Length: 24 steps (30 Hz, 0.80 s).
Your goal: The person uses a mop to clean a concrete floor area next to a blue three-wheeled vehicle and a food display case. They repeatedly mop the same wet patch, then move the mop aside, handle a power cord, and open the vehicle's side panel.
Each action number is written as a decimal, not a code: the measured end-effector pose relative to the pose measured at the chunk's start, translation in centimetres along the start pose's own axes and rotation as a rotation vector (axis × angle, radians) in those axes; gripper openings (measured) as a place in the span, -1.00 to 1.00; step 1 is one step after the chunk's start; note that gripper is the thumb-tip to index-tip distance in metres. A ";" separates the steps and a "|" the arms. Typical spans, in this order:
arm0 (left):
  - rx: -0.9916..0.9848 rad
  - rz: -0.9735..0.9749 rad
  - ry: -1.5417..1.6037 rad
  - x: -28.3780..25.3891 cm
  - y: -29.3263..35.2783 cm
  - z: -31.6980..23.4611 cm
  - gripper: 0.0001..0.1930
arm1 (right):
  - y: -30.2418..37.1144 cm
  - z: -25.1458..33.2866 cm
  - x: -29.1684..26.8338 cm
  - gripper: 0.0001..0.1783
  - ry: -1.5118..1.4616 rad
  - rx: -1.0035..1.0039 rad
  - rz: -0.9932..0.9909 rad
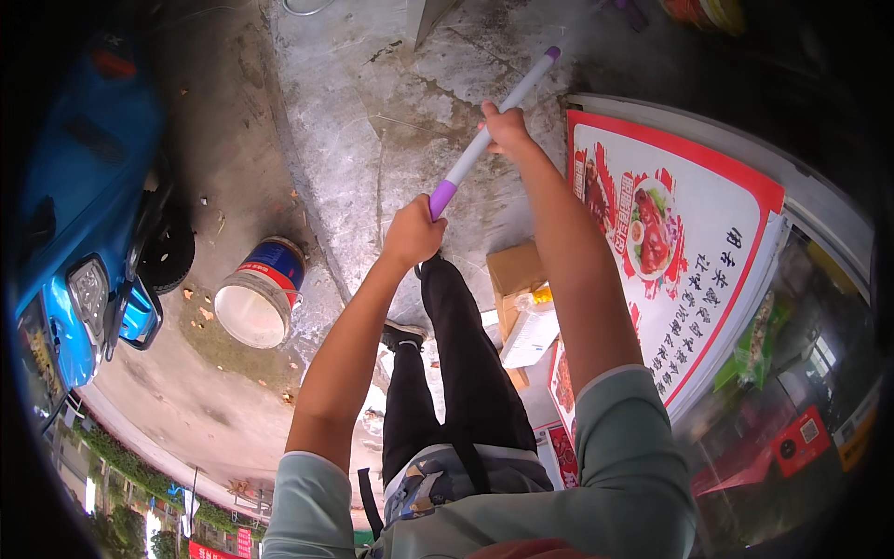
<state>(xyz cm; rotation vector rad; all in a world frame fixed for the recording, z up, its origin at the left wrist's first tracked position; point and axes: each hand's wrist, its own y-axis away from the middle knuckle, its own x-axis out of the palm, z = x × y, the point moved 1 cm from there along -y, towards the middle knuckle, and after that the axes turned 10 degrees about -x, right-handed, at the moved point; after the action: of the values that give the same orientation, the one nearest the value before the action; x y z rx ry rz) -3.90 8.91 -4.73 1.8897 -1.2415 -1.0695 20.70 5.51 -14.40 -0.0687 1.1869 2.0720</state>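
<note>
A long white pole with a purple grip and a purple collar [494, 126] runs slantwise from the middle of the view toward the far right. My left hand [414, 231] is closed round its near purple end. Farther along, my right hand [506, 129] wraps the white part of the shaft. Both arms reach forward, and the pole is held above the concrete floor [372, 74]. Past the collar the pole fades into glare, so what it carries there cannot be made out. A small purple piece [633, 14] shows near the top edge.
On the left stand a blue scooter [88, 307] and a paint bucket [256, 303]. To the right is a counter with a red-edged food poster [670, 233]. A cardboard box [515, 272] with papers sits by my legs, below my right arm. A floor edge runs between bucket and feet.
</note>
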 end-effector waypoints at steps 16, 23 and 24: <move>-0.496 0.032 0.145 -2.9 48.8 28.1 -0.68 | 39.8 -13.6 18.5 -0.46 0.000 0.196 0.208; -0.502 -0.029 0.293 -1.6 39.3 23.0 -0.57 | 28.2 -10.8 16.6 -0.65 -0.244 0.047 -0.119; -0.445 -0.037 0.347 -1.2 38.2 21.7 -0.57 | 26.3 -10.5 16.0 -0.64 -0.200 0.048 -0.145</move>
<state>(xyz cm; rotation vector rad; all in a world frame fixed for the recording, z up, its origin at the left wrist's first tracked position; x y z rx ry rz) -39.32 -5.11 17.19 1.6632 -0.7063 -0.8976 -10.28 -1.43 -7.46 0.0717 1.0761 1.8763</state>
